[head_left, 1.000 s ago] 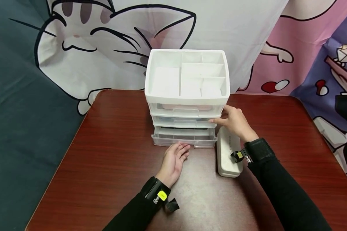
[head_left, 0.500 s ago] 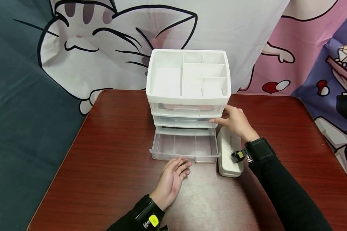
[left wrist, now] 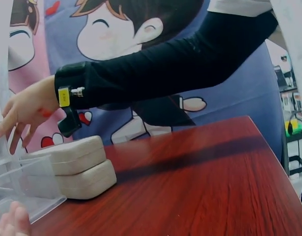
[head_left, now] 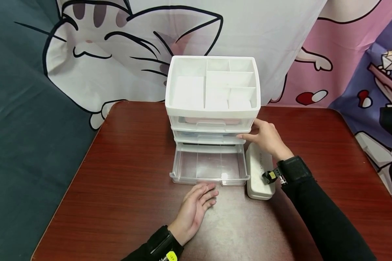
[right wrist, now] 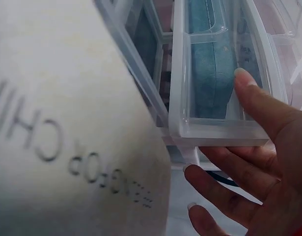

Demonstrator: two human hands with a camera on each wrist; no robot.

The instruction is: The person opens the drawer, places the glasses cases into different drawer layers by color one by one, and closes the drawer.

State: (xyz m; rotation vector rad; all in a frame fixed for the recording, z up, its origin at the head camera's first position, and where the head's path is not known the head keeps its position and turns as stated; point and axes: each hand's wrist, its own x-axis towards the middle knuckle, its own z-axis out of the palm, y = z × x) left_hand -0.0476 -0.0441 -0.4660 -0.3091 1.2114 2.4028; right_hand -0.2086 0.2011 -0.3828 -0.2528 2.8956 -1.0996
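A white plastic drawer organizer [head_left: 212, 112] stands at the back of the table. Its clear bottom drawer [head_left: 209, 163] is pulled well out and looks empty, with dividers inside. Just at the drawer's front lip is my left hand [head_left: 191, 214], palm turned sideways, fingers loosely extended; whether they touch the lip is unclear. My right hand [head_left: 268, 139] holds the organizer's right front corner, thumb at the middle drawer's front, fingers along the side. In the right wrist view, something blue [right wrist: 212, 73] shows through the clear plastic beside my thumb.
A cream-coloured case [head_left: 259, 177] with lettering lies beside the open drawer, under my right wrist. The organizer's top tray [head_left: 187, 90] has several compartments. Printed cloth [head_left: 117, 72] hangs behind the reddish-brown table [head_left: 124, 181].
The bottom drawer has slid out toward me, mostly in the first half second. My left hand has come back toward me with it. The right hand keeps its place.
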